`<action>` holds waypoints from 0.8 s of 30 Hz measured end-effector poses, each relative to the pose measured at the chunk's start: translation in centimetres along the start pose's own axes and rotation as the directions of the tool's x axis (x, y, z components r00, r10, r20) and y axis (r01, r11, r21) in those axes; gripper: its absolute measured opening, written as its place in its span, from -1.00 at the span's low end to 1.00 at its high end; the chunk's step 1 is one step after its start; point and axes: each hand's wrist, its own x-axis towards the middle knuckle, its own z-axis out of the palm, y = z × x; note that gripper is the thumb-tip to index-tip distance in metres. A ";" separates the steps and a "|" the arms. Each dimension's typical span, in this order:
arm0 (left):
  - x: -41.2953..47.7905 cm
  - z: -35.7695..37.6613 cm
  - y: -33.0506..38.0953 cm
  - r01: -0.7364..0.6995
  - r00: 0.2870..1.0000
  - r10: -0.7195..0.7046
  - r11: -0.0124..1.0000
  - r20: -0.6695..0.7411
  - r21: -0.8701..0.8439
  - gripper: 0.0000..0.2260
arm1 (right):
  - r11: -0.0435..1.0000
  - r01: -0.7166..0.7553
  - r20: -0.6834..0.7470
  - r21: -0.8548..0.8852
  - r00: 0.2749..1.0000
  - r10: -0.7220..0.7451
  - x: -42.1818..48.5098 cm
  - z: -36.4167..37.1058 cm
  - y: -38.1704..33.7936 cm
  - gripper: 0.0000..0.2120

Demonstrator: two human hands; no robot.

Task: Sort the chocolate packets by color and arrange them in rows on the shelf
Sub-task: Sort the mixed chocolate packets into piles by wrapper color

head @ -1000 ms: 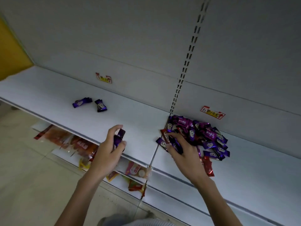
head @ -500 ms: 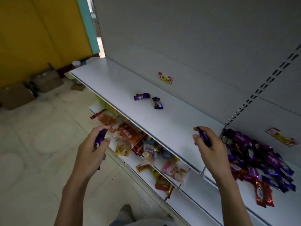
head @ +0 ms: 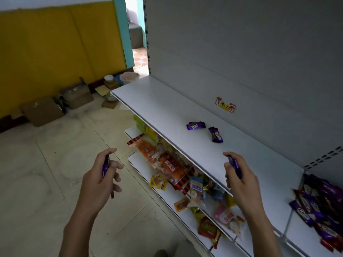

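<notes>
White metal shelf [head: 167, 108]; yellow wall [head: 55, 43] and tiled floor [head: 55, 154] at left, cardboard boxes [head: 44, 111] by the far wall. Snack bags [head: 167, 164] crowd the lower shelf. Two loose purple packets [head: 195, 125] lie mid-shelf. Purple-and-red pile [head: 319, 206] at right. Left hand [head: 100, 179] grasps a purple packet [head: 105, 166] over the floor; right hand [head: 239, 180] grasps another packet [head: 234, 165] at the shelf's near edge

Looked like a small shop. Showed white gondola shelving [head: 167, 108] with a slotted upright [head: 323, 157] at 3 o'clock, a handwritten price tag [head: 225, 104] at 2 o'clock, bagged snacks [head: 222, 216] on the lower tier at 5 o'clock, cardboard boxes [head: 42, 111] at 9 o'clock.
</notes>
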 end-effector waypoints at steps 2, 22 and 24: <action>1.5 0.2 0.1 0.005 1.000 -0.005 1.000 0.010 -0.030 -0.75 | 1.000 -0.007 -0.010 -0.002 1.000 0.007 1.2 0.7 -0.3 -0.79; 24.6 8.3 2.6 -0.069 0.924 0.154 0.967 0.350 -0.244 -0.78 | 0.984 -0.165 -0.273 0.068 0.945 0.177 16.0 5.0 -2.3 -0.62; 26.6 8.5 3.0 -0.086 0.881 0.185 0.968 0.436 -0.237 -0.77 | 0.976 -0.178 -0.311 0.124 0.927 0.208 16.5 6.2 -2.9 -0.61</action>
